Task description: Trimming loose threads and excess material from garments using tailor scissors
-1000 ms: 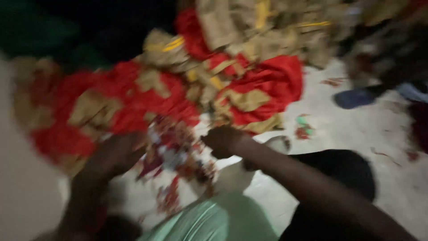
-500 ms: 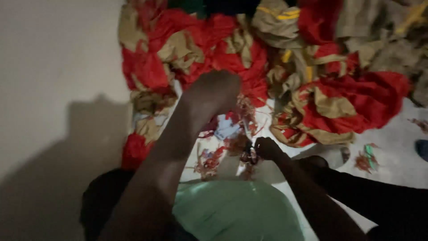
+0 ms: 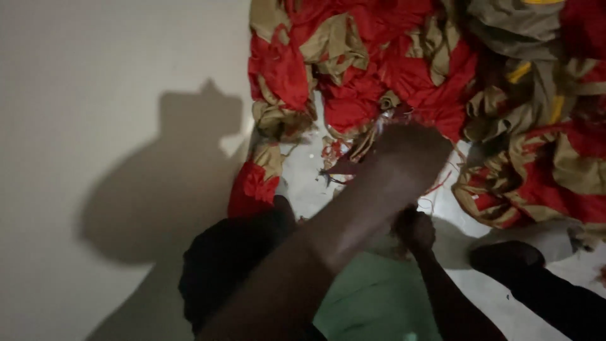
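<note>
My left hand [image 3: 404,155] is blurred and stretched out over the near edge of a heap of red and tan cloth [image 3: 379,69]. Its fingers point left above a small patterned scrap with loose threads [image 3: 333,165]. Whether it grips anything is lost in the blur. My right hand [image 3: 415,228] is lower and closer to me, curled into a fist just behind my left forearm. Nothing shows in it. Both hands hover above the pale floor [image 3: 309,189] in front of my lap.
A pale green cloth [image 3: 372,297] lies over my lap, with my dark-trousered knees on the left [image 3: 233,259] and right [image 3: 517,262]. A bare pale wall [image 3: 95,95] with my shadow fills the left side. More red and tan cloth [image 3: 536,170] lies piled at right.
The view has swung left, bringing the wall into sight. My left hand has moved forward and right toward the heap, and my right hand has drawn back toward my lap.
</note>
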